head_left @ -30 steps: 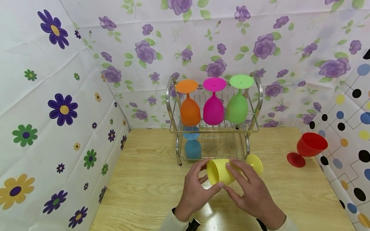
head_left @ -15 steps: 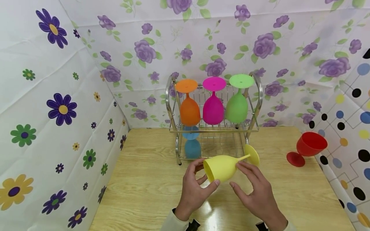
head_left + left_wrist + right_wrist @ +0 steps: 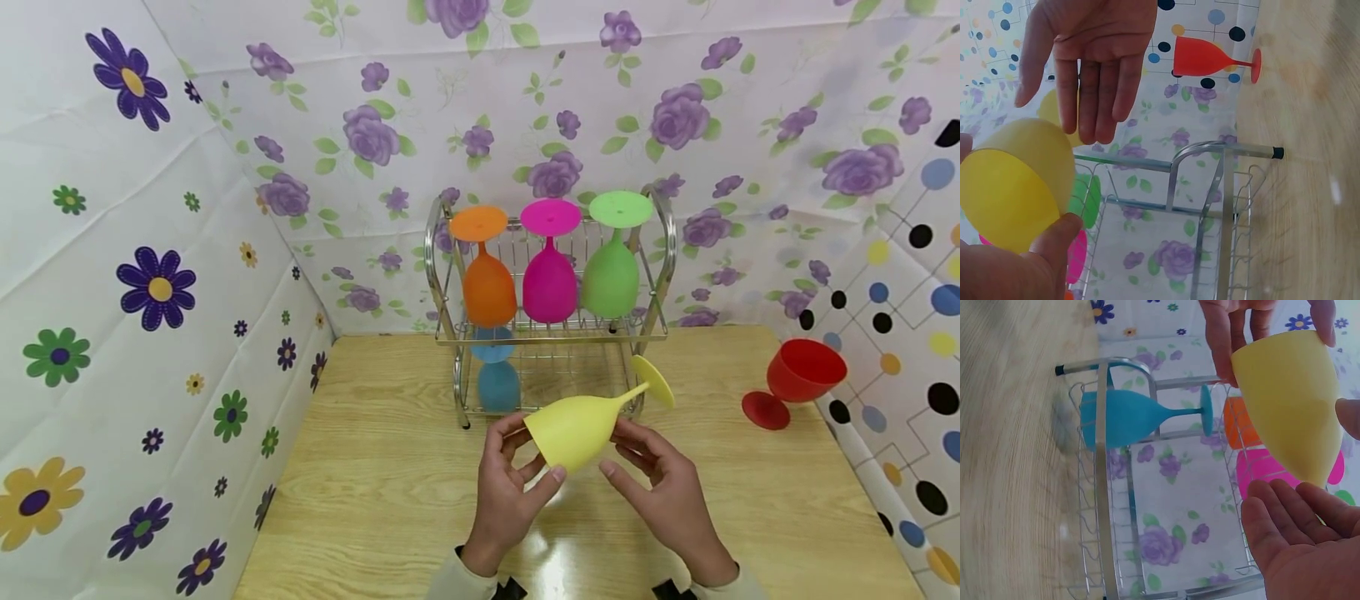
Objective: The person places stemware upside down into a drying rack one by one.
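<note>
A yellow plastic goblet (image 3: 573,432) hangs tilted above the table, mouth down to the left and its round foot up to the right. My left hand (image 3: 512,492) pinches its bowl close to the rim, the thumb (image 3: 1060,234) in front and fingers behind. Beside the lower bowl and stem lies my right hand (image 3: 666,493), its loosely bent fingers right at the bowl's narrow end; in the right wrist view those fingers (image 3: 1285,509) are extended beneath the bowl (image 3: 1294,403). Behind the goblet stands a two-tier metal wire rack (image 3: 551,341).
On the rack's upper tier, orange (image 3: 490,290), pink (image 3: 550,287) and light green (image 3: 611,279) goblets stand upside down. A blue goblet (image 3: 498,387) is inverted at the lower tier's left. A red goblet (image 3: 804,372) lies on its side at the table's right, near the dotted cloth.
The yellow goblet has tipped so its foot rises and its mouth turns downward. My right hand has loosened from the bowl and shifted right, while my left keeps hold of the rim end.
</note>
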The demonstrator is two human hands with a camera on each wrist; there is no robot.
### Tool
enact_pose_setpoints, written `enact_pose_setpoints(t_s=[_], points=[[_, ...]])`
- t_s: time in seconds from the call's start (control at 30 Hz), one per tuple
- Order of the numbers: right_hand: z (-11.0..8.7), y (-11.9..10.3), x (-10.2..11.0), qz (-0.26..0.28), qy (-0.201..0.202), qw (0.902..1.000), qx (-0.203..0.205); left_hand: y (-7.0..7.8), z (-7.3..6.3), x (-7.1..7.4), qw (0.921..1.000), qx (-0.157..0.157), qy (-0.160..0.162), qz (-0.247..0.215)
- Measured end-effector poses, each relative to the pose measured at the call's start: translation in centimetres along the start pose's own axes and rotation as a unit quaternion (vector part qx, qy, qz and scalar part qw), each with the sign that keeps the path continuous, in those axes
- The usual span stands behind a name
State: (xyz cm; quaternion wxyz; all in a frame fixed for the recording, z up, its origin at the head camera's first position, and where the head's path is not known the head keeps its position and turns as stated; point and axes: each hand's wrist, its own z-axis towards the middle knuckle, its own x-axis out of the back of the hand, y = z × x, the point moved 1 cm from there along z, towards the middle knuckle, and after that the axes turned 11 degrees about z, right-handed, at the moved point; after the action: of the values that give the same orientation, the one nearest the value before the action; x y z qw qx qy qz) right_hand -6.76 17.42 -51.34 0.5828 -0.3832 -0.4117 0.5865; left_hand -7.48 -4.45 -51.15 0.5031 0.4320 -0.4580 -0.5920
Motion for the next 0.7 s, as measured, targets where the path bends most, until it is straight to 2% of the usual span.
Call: enact_pose_setpoints(t_s=[0.23,0.33,0.47,0.57,0.7], points=[[0.3,0.0,0.0,0.085,-0.021,0.9937,-0.07,-0.6,-0.4,-0.8,0.9978,-0.023,-0.023,-0.057],[0.5,0.1,-0.1,0.154,-0.044,0.9836,-0.082,-0.9,-0.5,-1.0,0.9958,-0.027,-0.032,-0.082],[0.7,0.1,-0.5,0.236,-0.066,0.9649,-0.095,-1.2,-0.7,-1.2,0.9935,-0.022,-0.043,-0.103],[0.7,0.0,-0.8,0.258,-0.061,0.9587,-0.102,-1.4,-0.7,-1.2,0.9927,-0.019,-0.046,-0.11],[0.8,-0.3,-1.2,0.265,-0.046,0.9574,-0.105,-1.6,-0.6,-1.0,0.9929,-0.022,-0.043,-0.109]])
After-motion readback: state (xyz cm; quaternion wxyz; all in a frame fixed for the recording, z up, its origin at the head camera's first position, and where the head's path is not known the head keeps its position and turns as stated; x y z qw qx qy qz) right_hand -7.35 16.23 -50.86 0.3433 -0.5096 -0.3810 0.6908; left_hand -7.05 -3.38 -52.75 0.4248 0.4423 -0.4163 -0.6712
